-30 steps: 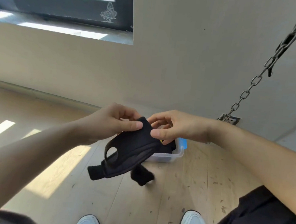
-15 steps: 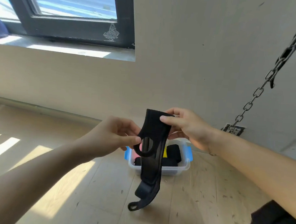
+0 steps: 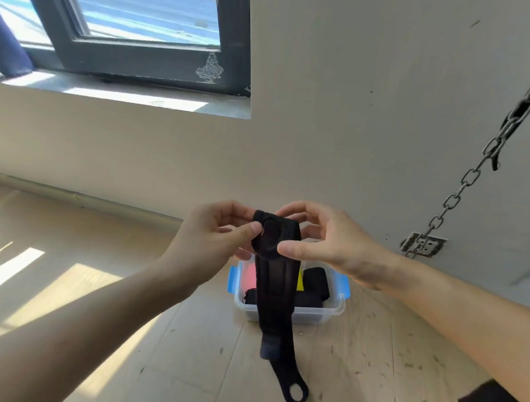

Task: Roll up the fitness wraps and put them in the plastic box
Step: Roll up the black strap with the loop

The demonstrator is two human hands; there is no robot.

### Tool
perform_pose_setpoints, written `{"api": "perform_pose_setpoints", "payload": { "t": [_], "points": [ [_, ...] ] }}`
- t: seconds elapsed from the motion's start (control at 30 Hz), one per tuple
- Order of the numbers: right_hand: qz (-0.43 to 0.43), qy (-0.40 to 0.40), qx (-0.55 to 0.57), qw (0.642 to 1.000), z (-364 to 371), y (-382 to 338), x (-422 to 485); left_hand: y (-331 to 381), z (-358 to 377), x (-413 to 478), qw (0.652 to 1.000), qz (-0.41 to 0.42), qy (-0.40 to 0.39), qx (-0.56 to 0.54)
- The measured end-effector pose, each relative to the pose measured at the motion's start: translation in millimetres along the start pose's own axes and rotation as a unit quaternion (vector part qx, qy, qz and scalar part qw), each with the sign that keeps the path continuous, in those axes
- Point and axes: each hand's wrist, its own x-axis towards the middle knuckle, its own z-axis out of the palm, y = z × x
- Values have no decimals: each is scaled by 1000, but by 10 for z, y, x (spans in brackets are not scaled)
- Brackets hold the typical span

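Observation:
A black fitness wrap [image 3: 277,299] hangs in front of me, its top end folded over and its thumb loop dangling near the floor. My left hand [image 3: 214,232] pinches the folded top from the left, thumb on the front. My right hand [image 3: 326,241] pinches the same fold from the right. Behind the wrap, a clear plastic box [image 3: 333,310] with blue latches stands on the floor; it holds black rolled wraps plus pink and yellow items.
A wooden floor [image 3: 185,336] with sunlit patches lies below. A beige wall [image 3: 341,127] with a dark-framed window [image 3: 141,60] is ahead. A metal chain [image 3: 465,183] runs diagonally to a wall plate [image 3: 423,245] at the right.
The wrap's top end, held straight up before, is now folded down over itself. Both hands have come together at the fold, and the wrap's tail hangs lower.

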Motion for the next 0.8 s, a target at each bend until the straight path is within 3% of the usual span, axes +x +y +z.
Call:
{"api": "perform_pose_setpoints", "payload": {
  "t": [0.17, 0.4, 0.7, 0.8],
  "points": [
    [-29, 31, 84, 996, 27, -26, 7, -24, -35, 45, 1000, 7, 21, 8],
    [-18, 40, 91, 995, 52, -38, 17, -15, -44, 36, 997, 30, -65, 3],
    [-46, 1, 6, 999, 58, -71, -28, -64, -4, 57, 995, 94, 0, 24],
    [-40, -4, 39, 998, 85, -109, -36, -76, 12, 72, 988, 143, 22, 62]
  ]
}}
